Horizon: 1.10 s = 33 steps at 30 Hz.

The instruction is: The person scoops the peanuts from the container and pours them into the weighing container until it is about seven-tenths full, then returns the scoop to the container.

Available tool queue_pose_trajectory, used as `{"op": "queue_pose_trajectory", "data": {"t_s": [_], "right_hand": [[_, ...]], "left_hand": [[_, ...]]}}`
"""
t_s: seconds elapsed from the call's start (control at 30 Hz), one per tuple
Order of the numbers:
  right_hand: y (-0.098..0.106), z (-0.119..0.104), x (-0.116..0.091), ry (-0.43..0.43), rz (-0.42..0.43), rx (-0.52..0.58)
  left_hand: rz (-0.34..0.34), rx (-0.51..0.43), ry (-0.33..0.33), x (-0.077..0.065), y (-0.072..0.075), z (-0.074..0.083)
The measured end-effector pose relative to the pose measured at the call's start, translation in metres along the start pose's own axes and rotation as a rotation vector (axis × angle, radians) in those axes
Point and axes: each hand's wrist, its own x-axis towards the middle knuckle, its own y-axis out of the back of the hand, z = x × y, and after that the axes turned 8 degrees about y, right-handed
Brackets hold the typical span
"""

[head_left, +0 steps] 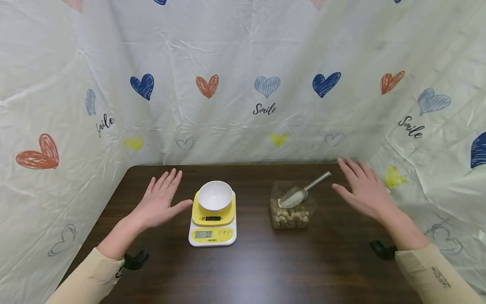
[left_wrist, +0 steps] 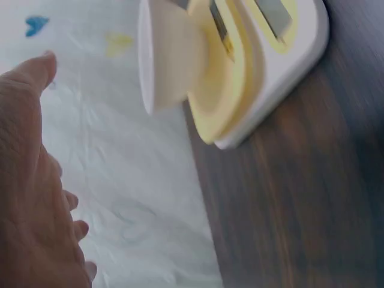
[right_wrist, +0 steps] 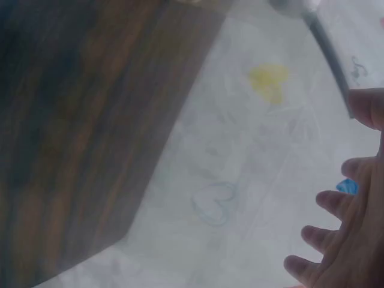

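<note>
My left hand (head_left: 161, 200) is held with fingers straight and spread, just left of a yellow and white kitchen scale (head_left: 212, 242). On the scale stands a white bowl (head_left: 215, 195); the display reads 0.0. In the left wrist view the bowl (left_wrist: 174, 57) and scale (left_wrist: 288, 66) lie beyond the thumb, untouched. My right hand (head_left: 366, 190) is also straight-fingered and holds nothing, to the right of a clear plastic container (head_left: 274, 192). Inside are what look like unshelled peanuts (head_left: 290, 218), with a metal scoop (head_left: 300, 195) resting in them, its handle pointing up and right.
A dark wooden table (head_left: 254, 270) carries the scale and container. Behind it and along both sides hangs a white curtain (head_left: 235, 50) printed with hearts and "Smile". Black straps with small mounts (head_left: 136, 260) sit on the wrists.
</note>
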Motion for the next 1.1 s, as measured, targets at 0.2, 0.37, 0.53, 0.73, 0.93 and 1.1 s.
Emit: {"op": "queue_pose_trajectory", "data": {"t_s": [0.2, 0.37, 0.53, 0.73, 0.93, 1.1], "right_hand": [[0.010, -0.014, 0.011, 0.029, -0.009, 0.022], [0.014, -0.024, 0.021, 0.073, -0.012, 0.025], [0.016, -0.034, 0.028, 0.133, -0.018, 0.017], [0.013, -0.042, 0.036, 0.197, -0.041, 0.030], [0.007, -0.049, 0.046, 0.199, -0.143, 0.012], [0.005, -0.057, 0.051, 0.178, -0.206, 0.014]], "left_hand": [[-0.018, -0.060, -0.118, 0.002, 0.007, 0.034], [-0.038, -0.131, -0.209, 0.003, 0.009, 0.064], [-0.058, -0.196, -0.279, 0.006, 0.001, 0.089], [-0.157, -0.402, -0.288, 0.013, -0.014, 0.122], [-0.233, -0.502, -0.296, 0.027, -0.036, 0.152], [-0.267, -0.562, -0.257, 0.043, -0.056, 0.174]]}}
